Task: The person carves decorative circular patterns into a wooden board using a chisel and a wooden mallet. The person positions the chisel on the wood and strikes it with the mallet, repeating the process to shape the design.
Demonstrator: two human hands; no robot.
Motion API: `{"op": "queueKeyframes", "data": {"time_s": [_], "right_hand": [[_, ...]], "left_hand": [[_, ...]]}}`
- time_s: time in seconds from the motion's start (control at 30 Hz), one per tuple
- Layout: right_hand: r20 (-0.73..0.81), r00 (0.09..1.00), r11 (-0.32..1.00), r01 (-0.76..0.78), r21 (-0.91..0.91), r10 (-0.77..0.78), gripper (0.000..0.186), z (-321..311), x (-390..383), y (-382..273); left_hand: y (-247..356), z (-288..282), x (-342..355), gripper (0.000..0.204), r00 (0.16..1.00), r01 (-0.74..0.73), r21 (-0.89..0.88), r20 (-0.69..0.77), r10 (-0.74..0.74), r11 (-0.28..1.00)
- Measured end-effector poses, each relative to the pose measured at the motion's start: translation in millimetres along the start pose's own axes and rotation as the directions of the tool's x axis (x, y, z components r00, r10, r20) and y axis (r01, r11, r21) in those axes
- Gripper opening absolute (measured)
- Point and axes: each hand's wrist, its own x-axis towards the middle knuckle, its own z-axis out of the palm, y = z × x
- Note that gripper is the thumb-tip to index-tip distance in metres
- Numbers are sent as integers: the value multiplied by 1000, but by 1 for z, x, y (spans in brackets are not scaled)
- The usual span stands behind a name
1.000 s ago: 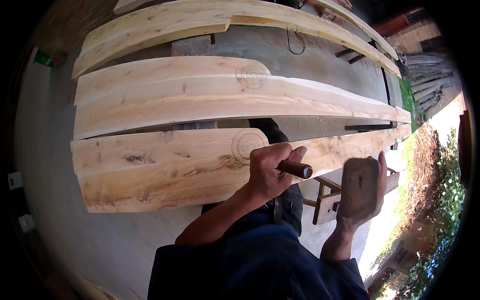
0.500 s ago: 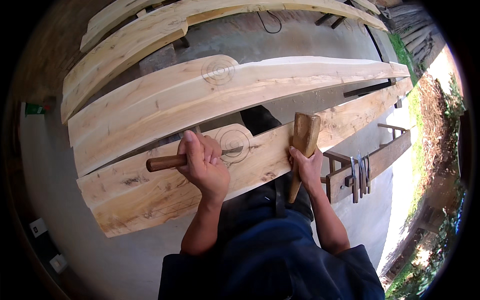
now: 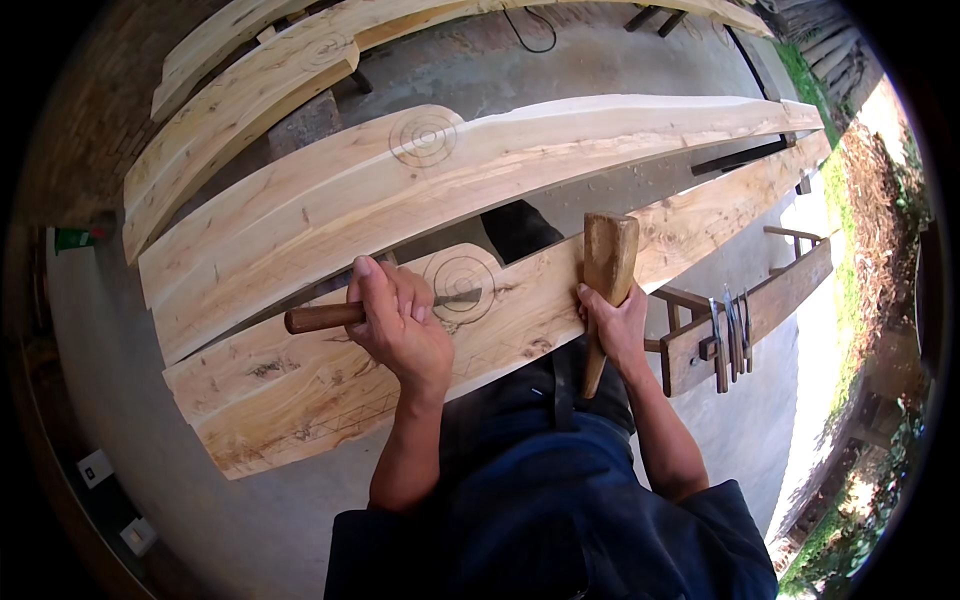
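My left hand is closed round a chisel, its wooden handle sticking out to the left. The steel blade points right, its tip over the concentric circles drawn on the near plank. Whether the blade touches the wood I cannot tell. In my right hand is a wooden mallet, gripped by its handle with the blocky head upward. The mallet is held apart from the chisel, above the plank's front edge.
A second long plank with similar circles lies just beyond. More planks rest farther back. To the right, a narrow wooden bench carries several chisels along its side. Grass borders the concrete floor.
Both hands and their tools appear slightly higher in the picture, and the whole view has shifted a little. More of the chisel blade shows against the circles. Both grips are unchanged.
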Motion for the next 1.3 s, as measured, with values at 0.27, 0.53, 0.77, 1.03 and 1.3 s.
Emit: {"op": "queueKeyframes", "data": {"time_s": [0.27,0.53,0.77,1.03,1.3], "right_hand": [[-8,1000,1000,2,8,-2,23,0,1,5],[-7,1000,1000,3,2,-3,26,-1,2,9],[-12,1000,1000,10,-1,-10,27,-3,4,12],[52,998,996,-29,85,24,26,-6,-2,1],[81,843,828,537,-163,-531,62,-61,-85,-43]], "left_hand": [[-2,20,11,47,994,58,150,80,-70,987],[-7,18,4,53,1000,7,164,6,-8,986],[-15,-3,-3,48,987,-123,38,106,118,992],[-26,1,-23,52,932,-339,191,201,302,921],[-49,14,-60,52,529,-814,211,653,542,540]]}}
